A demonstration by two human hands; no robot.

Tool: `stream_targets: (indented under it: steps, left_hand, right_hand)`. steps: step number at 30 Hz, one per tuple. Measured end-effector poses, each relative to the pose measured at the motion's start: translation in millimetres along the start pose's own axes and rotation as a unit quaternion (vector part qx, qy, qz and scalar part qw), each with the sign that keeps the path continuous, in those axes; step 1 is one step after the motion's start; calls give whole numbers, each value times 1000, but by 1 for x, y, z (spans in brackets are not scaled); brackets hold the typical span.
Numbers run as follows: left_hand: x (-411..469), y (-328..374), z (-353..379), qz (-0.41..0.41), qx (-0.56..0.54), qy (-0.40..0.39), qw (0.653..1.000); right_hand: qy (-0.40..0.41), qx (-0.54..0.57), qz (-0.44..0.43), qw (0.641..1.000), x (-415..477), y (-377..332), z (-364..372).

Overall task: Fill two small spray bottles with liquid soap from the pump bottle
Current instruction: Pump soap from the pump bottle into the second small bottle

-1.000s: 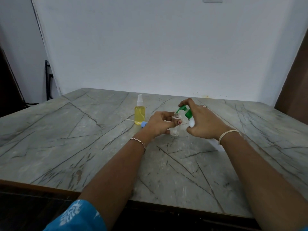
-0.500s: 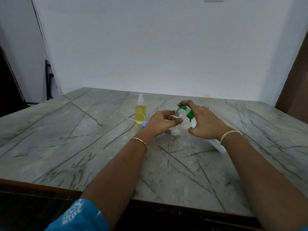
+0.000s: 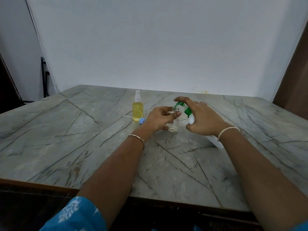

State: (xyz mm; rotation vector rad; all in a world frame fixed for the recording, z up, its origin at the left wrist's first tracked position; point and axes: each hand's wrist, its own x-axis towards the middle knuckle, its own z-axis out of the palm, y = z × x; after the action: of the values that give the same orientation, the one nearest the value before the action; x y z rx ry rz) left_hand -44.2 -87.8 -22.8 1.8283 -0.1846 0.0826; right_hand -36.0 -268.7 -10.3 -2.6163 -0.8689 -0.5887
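Centre-left of the frame, one capped spray bottle (image 3: pixel 137 109), full of yellow liquid, stands beside one loose blue cap (image 3: pixel 142 121). At centre, the left hand (image 3: pixel 158 120) pinches the neck of one clear uncapped bottle (image 3: pixel 174 129). The right hand (image 3: pixel 205 119) curls around one tilted white, green-topped pump bottle (image 3: pixel 190 119).

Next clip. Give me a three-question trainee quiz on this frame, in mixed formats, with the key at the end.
1. True or false: the yellow spray bottle stands upright on the table with its white sprayer on.
2. What does the left hand hold? A) the clear small bottle B) a sponge C) a towel
3. Fill in: the right hand tilts the pump bottle, its green ____ over the clear small bottle's mouth.
Key: 1 true; 2 A; 3 nozzle.
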Motion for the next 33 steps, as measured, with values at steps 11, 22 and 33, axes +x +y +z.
stream_targets:
  steps: [11,22,33]
  left_hand:
    - [-2,1,1,-10,-8,-9,1000]
    - [-4,3,0,-17,-10,-17,1000]
    - [-7,3,0,-16,-15,-17,1000]
  right_hand:
    - [23,6,7,1000,2,-3,1]
    - [10,16,0,1000,-2,0,-2]
    - [40,-36,7,999,-2,-1,4]
